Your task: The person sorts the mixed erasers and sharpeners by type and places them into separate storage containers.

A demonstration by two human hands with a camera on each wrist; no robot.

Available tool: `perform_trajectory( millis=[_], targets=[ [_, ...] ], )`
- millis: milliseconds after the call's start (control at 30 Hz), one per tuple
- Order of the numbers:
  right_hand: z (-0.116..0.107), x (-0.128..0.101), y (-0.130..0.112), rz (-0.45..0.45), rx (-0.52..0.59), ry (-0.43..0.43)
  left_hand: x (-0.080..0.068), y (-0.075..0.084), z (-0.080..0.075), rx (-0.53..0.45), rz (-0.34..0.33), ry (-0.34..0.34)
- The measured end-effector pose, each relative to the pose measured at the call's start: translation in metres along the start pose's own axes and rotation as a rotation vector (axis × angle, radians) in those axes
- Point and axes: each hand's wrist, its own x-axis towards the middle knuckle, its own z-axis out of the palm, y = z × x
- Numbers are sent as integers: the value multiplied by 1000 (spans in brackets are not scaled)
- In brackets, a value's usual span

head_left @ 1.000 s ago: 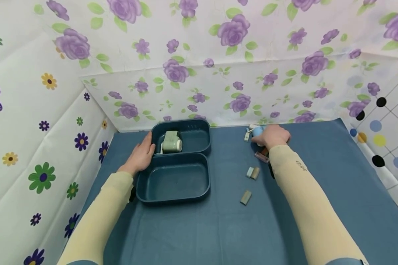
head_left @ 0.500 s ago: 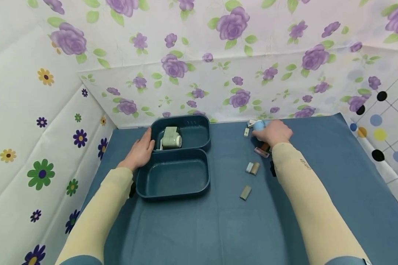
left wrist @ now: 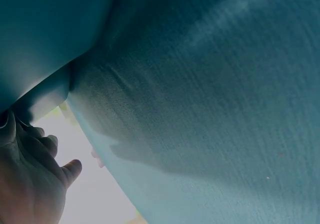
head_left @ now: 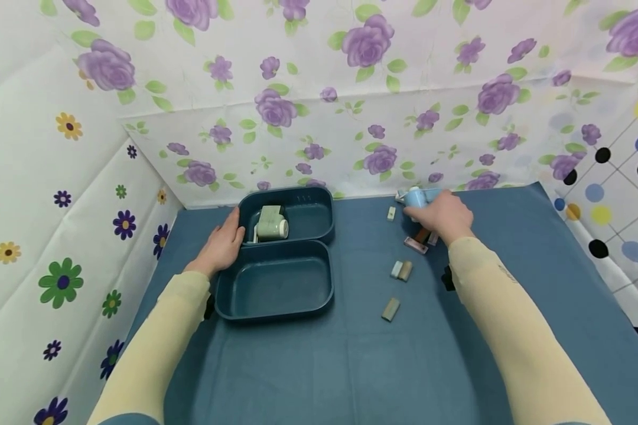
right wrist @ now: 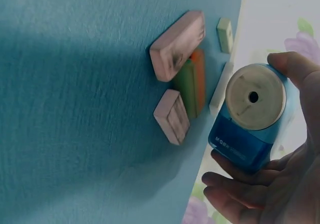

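The right hand's fingers (right wrist: 235,181) and thumb curl round a blue pencil sharpener (right wrist: 247,116), grasping it by its sides; its round cream face with the small hole looks toward the wrist camera. In the head view the right hand (head_left: 442,213) holds the blue pencil sharpener (head_left: 416,198) close to the far edge of the worktop (head_left: 510,295), right of the middle, whether just off the blue cloth or resting on it I cannot tell. Just beside the sharpener lie small erasers: two pink blocks (right wrist: 176,46), an orange-and-green one (right wrist: 192,86) between them, a white strip (right wrist: 220,89) and a little pale piece (right wrist: 225,35) toward the far edge. In the head view, nearer the person, a pale blue and tan pair (head_left: 401,270) lies side by side, and a grey-green eraser (head_left: 390,309) lies alone, nearer still.

The left hand (head_left: 220,245) rests against the outer left wall of a dark blue two-compartment box (head_left: 276,307), its fingers (head_left: 233,227) relaxed and fairly straight along the far compartment's side, clutching nothing. The box stands at the far left of the worktop, well apart from the right hand. Its far compartment holds a pale green sharpener (head_left: 271,224) lying on its side. The left wrist view shows only the palm (left wrist: 27,184) against the blue wall and the cloth.
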Motion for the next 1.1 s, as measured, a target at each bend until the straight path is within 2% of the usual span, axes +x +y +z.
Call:
perform_trajectory(
  millis=[533, 767, 1100],
  targets=[
    [12, -19, -15, -218, 101, -29, 1, -2, 2, 5, -6, -1],
    [23, -25, -29, -404, 91, -24, 2, -4, 1, 23, -8, -4],
    [29, -40, -60, -677, 49, 67, 1, -2, 2, 17, -11, 4]
  ],
)
